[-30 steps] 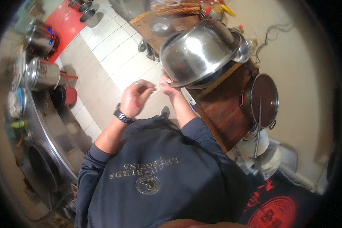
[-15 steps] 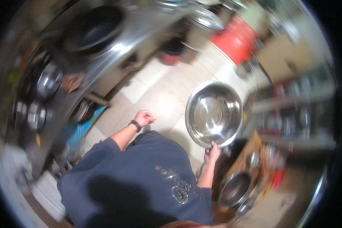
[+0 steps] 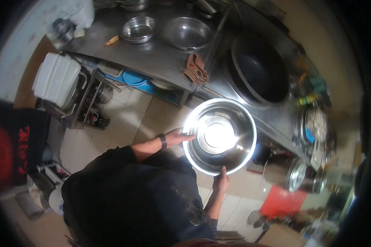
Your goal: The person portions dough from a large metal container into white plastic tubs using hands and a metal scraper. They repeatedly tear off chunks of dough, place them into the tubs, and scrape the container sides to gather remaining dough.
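Observation:
Out in front of me I carry a large, shiny steel basin [image 3: 245, 142]; its inside holds nothing that I can see, though a bright glare covers the bottom. My left hand [image 3: 178, 136], with a dark band at the wrist, grips its left rim, the thumb lying over the edge. On the near rim my right hand [image 3: 221, 181] is closed, thumb up inside the basin and the other fingers hidden beneath. Just beyond the basin lies a steel counter [image 3: 160, 61] with a folded brown cloth [image 3: 196, 69] at its near edge.
A big black wok [image 3: 261, 68] sits at the counter's right part. Two steel bowls, a smaller one [image 3: 139, 29] and a wider one [image 3: 189, 33], stand on the counter. White containers [image 3: 57, 78] are at left, a lidded pot [image 3: 282, 171] at right.
My view has swung left to face the counter. The basin, held earlier by my right hand alone, is now in front of me, and my left hand has taken its rim.

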Tool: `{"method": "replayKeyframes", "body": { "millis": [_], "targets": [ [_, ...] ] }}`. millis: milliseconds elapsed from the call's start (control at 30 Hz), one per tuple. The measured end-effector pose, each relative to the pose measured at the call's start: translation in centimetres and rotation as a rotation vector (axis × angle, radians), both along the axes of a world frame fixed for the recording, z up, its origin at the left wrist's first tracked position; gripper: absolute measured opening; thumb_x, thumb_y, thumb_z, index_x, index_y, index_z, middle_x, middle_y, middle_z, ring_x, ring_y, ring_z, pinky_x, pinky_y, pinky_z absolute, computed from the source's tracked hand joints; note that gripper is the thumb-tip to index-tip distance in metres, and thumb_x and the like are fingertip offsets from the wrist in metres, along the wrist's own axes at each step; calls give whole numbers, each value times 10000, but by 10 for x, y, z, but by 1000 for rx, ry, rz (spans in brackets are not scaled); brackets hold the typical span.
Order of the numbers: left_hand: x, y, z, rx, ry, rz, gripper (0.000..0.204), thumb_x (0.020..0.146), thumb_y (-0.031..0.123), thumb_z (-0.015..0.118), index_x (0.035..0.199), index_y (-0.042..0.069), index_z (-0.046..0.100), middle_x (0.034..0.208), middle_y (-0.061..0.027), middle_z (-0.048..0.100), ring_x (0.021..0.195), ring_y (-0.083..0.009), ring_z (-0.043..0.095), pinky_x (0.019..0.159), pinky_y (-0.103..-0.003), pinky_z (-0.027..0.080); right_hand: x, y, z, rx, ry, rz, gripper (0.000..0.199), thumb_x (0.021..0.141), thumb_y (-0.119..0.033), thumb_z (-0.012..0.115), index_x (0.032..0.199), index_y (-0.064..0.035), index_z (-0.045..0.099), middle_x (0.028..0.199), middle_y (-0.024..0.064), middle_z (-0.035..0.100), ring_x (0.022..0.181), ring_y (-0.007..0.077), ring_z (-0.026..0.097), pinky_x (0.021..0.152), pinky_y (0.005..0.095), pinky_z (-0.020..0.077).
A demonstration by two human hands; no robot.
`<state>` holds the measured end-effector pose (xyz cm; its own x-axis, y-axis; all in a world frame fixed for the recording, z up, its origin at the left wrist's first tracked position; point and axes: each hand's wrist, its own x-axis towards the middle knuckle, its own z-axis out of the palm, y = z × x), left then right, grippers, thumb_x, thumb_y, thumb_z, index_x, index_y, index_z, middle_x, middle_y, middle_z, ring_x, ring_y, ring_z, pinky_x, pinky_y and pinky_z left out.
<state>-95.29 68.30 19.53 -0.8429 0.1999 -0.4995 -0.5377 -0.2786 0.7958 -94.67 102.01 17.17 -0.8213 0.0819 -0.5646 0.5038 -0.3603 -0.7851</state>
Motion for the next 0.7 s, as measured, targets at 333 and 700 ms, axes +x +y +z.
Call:
{"method": "replayKeyframes", "body": {
  "millis": [333,700],
  "targets": [
    [23,-82,-28,470,-73,988,321,926,129,544,1213,-13,536,1190,-135,599,1102,-258,577,961,-424,469,-185,-123,16,-413,-103,667,347,964,-298,546,1196,-41,576,1135,84,649,826,178,652,583,226,479],
    [18,-301,-52,396,176,1711,164,903,126,555,1027,28,598,985,-97,656,854,-211,652,726,-304,566,-282,-192,-22,-96,-89,857,372,941,-261,581,1212,-7,563,1124,128,644,804,184,635,621,236,451]
  ]
}}
